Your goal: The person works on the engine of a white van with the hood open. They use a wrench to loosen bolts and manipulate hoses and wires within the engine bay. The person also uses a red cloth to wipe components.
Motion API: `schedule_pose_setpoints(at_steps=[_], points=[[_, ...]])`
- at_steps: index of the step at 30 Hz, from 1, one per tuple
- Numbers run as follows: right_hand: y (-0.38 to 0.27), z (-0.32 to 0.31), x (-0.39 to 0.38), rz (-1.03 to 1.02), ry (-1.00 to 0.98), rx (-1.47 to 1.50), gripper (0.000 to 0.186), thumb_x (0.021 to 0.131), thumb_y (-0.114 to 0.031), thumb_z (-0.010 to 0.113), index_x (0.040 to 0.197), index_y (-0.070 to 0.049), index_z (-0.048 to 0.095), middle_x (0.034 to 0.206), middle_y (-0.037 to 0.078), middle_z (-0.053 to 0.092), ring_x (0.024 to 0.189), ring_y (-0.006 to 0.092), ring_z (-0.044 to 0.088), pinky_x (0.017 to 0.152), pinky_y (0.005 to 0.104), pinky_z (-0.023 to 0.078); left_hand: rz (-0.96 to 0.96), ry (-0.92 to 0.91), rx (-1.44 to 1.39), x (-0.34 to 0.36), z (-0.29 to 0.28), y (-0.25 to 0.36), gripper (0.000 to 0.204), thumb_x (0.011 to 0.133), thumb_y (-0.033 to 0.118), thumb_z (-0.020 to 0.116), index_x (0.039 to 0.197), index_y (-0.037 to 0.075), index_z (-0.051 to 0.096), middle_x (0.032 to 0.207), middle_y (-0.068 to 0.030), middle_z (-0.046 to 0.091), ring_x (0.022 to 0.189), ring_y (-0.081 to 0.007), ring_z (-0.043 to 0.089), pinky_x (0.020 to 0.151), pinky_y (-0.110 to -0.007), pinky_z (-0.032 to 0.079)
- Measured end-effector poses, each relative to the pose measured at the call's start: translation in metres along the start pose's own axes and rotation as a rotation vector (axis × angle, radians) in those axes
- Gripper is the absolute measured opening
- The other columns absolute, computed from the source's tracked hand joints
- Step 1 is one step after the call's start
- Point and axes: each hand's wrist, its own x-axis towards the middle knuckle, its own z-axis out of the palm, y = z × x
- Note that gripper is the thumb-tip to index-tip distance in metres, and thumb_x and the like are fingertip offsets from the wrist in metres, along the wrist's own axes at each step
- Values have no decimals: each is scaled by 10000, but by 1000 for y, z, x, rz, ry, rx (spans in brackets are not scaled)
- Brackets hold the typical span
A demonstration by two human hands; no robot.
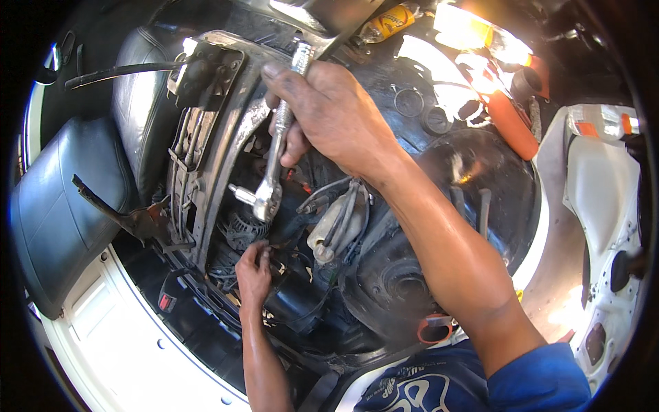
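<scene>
My right hand [319, 113] is wrapped round the handle of a chrome ratchet wrench [276, 154], held up above an opening in the vehicle. The ratchet's head points down and toward me, with a short drive piece sticking out to the left. Below it lies a finned, round metal part that looks like an alternator [246, 230]. Beside that part my left hand [254, 278] reaches down into the opening, its thumb and fingers bent together. What they pinch, if anything, is hidden. Near both hands are a pale plastic reservoir [336, 230] and dark hoses.
Grey seats [72, 206] stand at the left, by a bent metal bracket [123, 216] and a white door sill [137, 343]. On the far right side lie an orange cylinder [511, 123], a yellow-labelled bottle [391, 24], a metal ring clamp [408, 101] and a clear bottle [600, 122].
</scene>
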Motion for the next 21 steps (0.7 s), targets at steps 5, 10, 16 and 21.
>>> schedule_pose_setpoints(at_steps=[5,10,16,21], points=[[-1,-9,-1,74,-125,-43,429,1016,-364,523,869,28,613,664,119,652,453,149,615,464,260,520,0,-73,-1090,21,1,56,297,987,193,532,1181,-32,539,1171,-203,647,1083,-308,661,937,-396,545],[-9,-5,-6,165,-118,77,350,1031,-285,483,828,-13,566,662,116,635,402,120,549,410,237,507,190,-152,-1200,-11,-2,115,428,1030,219,520,1328,-88,504,1180,-224,645,1057,-315,671,907,-414,565],[-11,-7,-10,165,-194,114,391,1011,-354,519,825,-14,569,637,103,612,417,122,550,418,257,491,128,94,-964,-22,10,142,245,1008,188,583,1127,-23,617,1038,-131,671,921,-207,680,785,-355,594],[-11,-8,-13,114,-258,83,461,996,-405,543,782,2,587,580,90,591,401,115,529,406,253,464,22,282,-1234,-30,3,129,202,1005,190,582,1098,12,599,991,-115,673,863,-217,694,719,-310,581]])
